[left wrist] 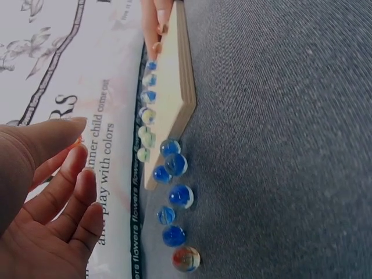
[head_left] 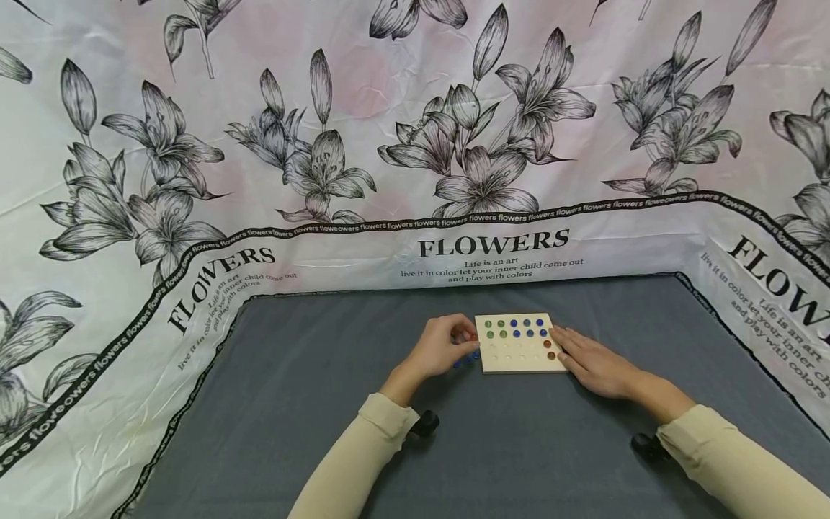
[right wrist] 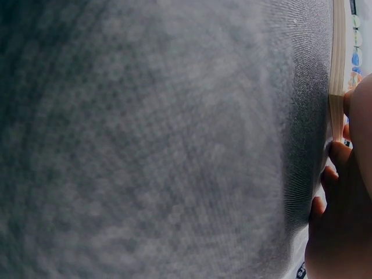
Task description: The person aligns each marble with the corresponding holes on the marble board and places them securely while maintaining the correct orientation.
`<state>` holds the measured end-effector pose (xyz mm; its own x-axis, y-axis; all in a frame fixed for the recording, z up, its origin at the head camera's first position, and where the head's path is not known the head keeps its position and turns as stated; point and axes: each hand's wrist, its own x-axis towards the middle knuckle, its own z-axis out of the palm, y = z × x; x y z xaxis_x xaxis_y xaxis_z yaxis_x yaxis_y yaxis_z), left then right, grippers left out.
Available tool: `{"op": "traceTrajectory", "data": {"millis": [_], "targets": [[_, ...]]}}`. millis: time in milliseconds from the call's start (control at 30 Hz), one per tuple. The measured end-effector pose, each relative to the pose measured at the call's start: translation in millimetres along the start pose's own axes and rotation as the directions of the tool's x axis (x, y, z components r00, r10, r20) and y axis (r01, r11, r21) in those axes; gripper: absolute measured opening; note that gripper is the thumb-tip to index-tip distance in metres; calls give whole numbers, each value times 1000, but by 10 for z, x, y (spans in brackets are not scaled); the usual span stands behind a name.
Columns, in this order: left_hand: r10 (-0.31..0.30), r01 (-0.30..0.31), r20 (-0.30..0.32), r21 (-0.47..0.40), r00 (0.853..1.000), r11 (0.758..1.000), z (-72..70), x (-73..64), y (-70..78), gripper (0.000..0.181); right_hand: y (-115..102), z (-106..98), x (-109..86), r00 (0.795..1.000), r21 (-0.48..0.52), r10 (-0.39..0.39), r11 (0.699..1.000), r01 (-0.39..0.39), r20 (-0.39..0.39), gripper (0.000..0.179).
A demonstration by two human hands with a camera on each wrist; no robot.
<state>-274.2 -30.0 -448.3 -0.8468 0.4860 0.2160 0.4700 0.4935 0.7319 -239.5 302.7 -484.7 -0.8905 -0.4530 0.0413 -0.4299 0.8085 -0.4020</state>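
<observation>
Only left-wrist view separating loose marbles (left wrist: 181, 196), left grip (head_left: 444, 344) pinching marble (left wrist: 78, 140), right grip (head_left: 595, 362) flat at board (head_left: 503, 366) edge, grey counter (head_left: 305, 389), floral cloth (head_left: 363, 259).

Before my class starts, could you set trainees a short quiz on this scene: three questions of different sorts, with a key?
1. True or false: the right grip touches the wooden board.
2. In the head view, the bottom row's only marble is: A) green; B) orange; C) blue.
3. How many marbles fill the top row in that view?

Key: 1. True. 2. B. 3. Five.
</observation>
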Motion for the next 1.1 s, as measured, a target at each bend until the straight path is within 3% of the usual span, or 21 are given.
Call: {"op": "traceTrajectory", "data": {"millis": [300,567,800,1100], "targets": [[24,-24,22,-17,999,1000,56,36,76,9,-26,-25,-4,999,-10,23,1000,-23,36,59],[41,-41,23,-20,999,999,90,61,114,10,-30,-17,-17,999,-18,-29,999,28,-13,57],[43,-43,33,-16,999,999,145,104,125,10,-63,-50,7,999,-16,15,1000,-15,32,58],[42,-41,32,-43,999,998,238,168,201,11,-55,-50,16,1000,-26,17,1000,-17,22,57]]}}
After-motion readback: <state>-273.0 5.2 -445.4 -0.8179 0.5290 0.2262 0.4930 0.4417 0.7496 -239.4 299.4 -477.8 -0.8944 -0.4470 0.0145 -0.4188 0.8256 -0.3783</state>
